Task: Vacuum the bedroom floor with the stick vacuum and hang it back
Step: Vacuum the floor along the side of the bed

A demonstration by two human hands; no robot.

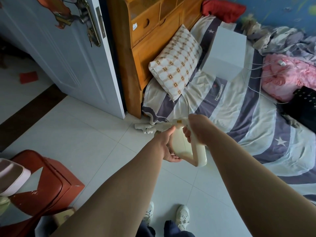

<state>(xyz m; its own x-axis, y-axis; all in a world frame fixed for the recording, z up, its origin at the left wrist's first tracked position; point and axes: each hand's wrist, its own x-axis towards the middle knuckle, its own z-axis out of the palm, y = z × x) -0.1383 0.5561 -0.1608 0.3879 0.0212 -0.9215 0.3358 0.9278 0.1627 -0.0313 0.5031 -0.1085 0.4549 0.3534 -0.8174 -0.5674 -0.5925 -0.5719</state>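
Two white trainers [183, 215] are planted side by side on the pale tiled floor [95, 147], facing the bed, so that the machine can be worked ahead of the body. A red case [49, 180] is seen low at the left, well apart from the work.

Both arms are stretched forward, and the cream stick vacuum [179, 144] is held between the hands above the tiles. The left hand [168, 147] is cupped round the side and underside of its rounded body, with the thumb laid up along it and the fingers curled beneath, apparently to carry the weight and steer. The right hand [199, 130] is closed round the upper part of the looped handle, with the fingers wrapped through it. Whether a switch is pressed under them cannot be told. The wand is seen almost end-on and is mostly hidden.

The floor head [144, 128] is set on the tiles just beside the hanging corner of the striped bedsheet [239, 108], near the foot of the wooden cabinet [148, 40]. The strip along the bed's edge is judged to be the part in hand.

Farther off, a checked pillow [176, 65] is leaned against the cabinet, and the pale blue door [68, 57] is open beside it. No hanging bracket is in view, so the return is judged not yet done.
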